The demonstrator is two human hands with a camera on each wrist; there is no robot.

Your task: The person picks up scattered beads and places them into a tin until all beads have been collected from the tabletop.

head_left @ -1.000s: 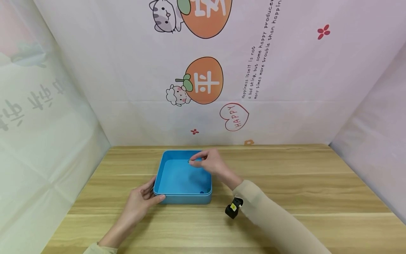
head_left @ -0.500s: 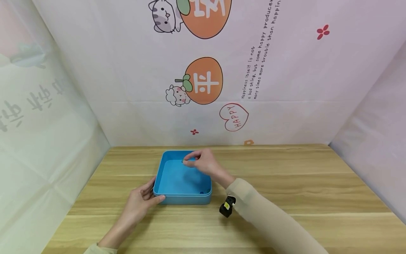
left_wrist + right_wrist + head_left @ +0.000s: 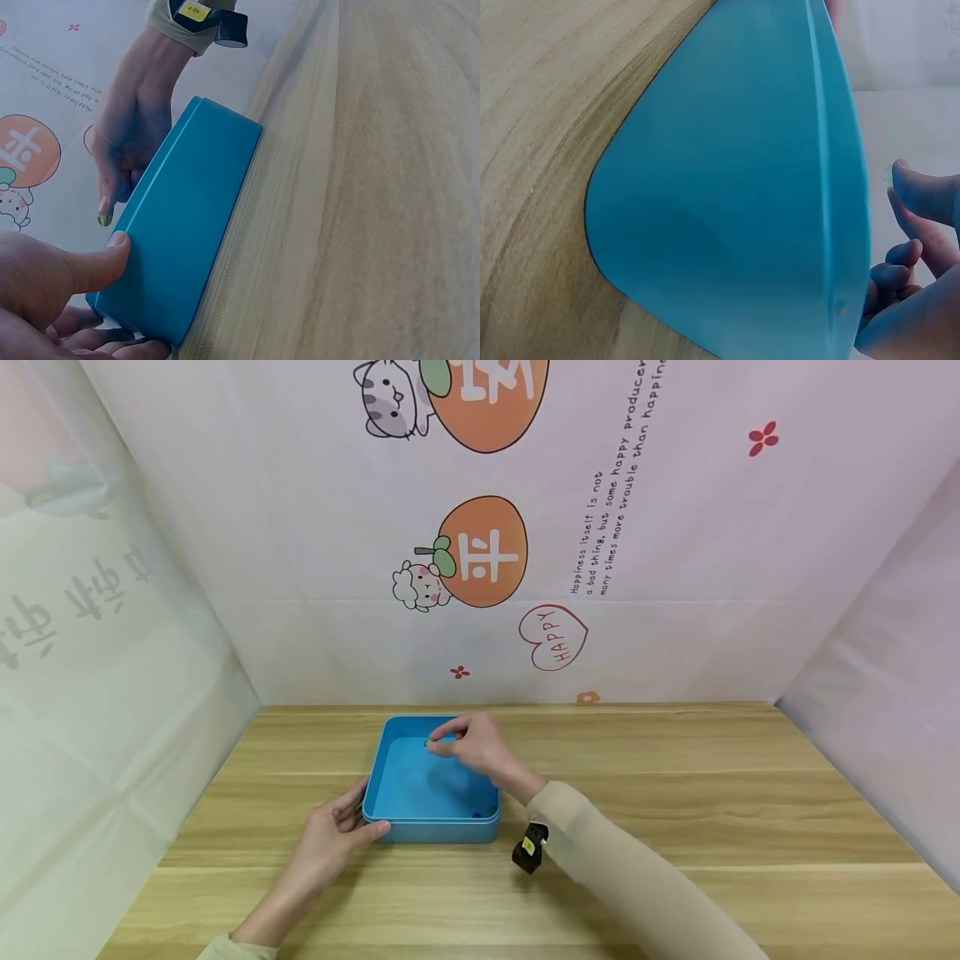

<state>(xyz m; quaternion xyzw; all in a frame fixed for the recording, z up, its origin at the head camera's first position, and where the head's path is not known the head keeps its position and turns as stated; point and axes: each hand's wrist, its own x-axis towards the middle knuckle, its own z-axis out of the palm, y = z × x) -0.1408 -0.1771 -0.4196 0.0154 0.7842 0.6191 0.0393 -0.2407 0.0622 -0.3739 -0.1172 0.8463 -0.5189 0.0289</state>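
Note:
A shallow blue square box (image 3: 420, 831) stands on the table. My left hand (image 3: 330, 839) grips its near left corner, thumb on the front rim and fingers along the left side, as the left wrist view shows too. Above the back part of the box, my right hand (image 3: 483, 750) pinches a small glass marble (image 3: 104, 220) between thumb and forefinger. This marble (image 3: 887, 176) looks clear with some green and yellow. Inside the box, in the near right corner, lie a dark blue marble (image 3: 477, 815) and a dark greenish one (image 3: 492, 811), small and hard to make out.
The wood-grain table (image 3: 675, 827) stretches to both sides of the box. A printed white cloth (image 3: 675, 635) hangs behind it, and pale cloth (image 3: 120, 710) closes off the left side. A small black camera (image 3: 529, 850) hangs from the right wrist.
My right hand has shifted left above the box with the marble between its fingertips. The left hand and the box have stayed in place.

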